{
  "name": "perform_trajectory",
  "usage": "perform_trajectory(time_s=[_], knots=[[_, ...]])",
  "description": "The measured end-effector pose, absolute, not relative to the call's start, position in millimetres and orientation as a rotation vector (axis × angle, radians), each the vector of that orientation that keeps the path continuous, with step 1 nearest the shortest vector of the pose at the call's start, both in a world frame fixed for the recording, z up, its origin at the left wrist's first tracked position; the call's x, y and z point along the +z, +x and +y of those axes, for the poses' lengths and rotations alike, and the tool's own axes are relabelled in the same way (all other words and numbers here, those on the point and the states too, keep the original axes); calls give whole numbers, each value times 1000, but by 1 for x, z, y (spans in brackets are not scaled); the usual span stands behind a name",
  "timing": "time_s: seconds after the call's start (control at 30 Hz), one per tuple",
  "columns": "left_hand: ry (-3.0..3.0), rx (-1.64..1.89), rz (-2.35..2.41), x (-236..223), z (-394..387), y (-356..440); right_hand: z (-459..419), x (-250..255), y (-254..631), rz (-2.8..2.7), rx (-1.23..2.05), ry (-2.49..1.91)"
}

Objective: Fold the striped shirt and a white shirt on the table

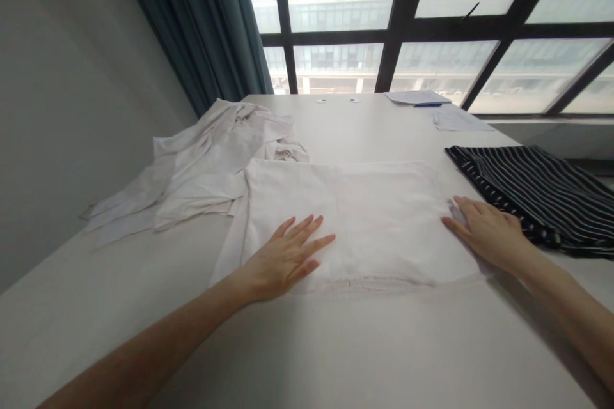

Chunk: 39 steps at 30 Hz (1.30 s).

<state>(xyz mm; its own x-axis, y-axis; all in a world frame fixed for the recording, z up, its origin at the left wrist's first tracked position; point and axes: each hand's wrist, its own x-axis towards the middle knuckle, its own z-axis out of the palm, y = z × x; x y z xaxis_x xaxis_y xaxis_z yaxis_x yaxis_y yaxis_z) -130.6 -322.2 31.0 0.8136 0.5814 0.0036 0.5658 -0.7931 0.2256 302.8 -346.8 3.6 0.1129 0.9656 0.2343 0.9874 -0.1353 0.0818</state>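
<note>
A white garment (384, 217), folded into a wide rectangle, lies flat on the white table in front of me. My left hand (283, 259) rests palm down on its left half, fingers spread. At the garment's right edge is my right hand (489, 230), thumb and forefinger apart, touching the cloth there. The undersides of its other fingers are hidden. A strip of the white cloth sticks out past the fold on the left side. Which kind of garment it is, I cannot tell.
Crumpled white clothes (211, 147) are heaped at the left on the table (355, 345). A black-and-white striped garment (542, 192) lies at the right. Papers (417, 97) and a blue pen (428, 105) are at the far edge, before windows and a dark curtain (201, 19).
</note>
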Motion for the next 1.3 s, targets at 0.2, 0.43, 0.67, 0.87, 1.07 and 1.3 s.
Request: perform_trajectory(time_s=[0.2,0.43,0.67,0.87,1.07,1.3], knots=[[2812,138,1014,30,-315,-132,-337,5,312,-1866,-112,-2147],[2822,176,1013,28,-316,-133,-336,15,315,-1628,159,-2287],[2806,170,1017,31,-317,-132,-342,24,306,-1643,267,-2052],[2815,179,1026,30,-318,-131,-351,41,291,-1721,330,-1937],[2897,229,1064,33,-314,-137,-356,59,289,-1604,329,-1890],[2883,175,966,32,-316,-134,-352,59,350,-1365,127,-2149]])
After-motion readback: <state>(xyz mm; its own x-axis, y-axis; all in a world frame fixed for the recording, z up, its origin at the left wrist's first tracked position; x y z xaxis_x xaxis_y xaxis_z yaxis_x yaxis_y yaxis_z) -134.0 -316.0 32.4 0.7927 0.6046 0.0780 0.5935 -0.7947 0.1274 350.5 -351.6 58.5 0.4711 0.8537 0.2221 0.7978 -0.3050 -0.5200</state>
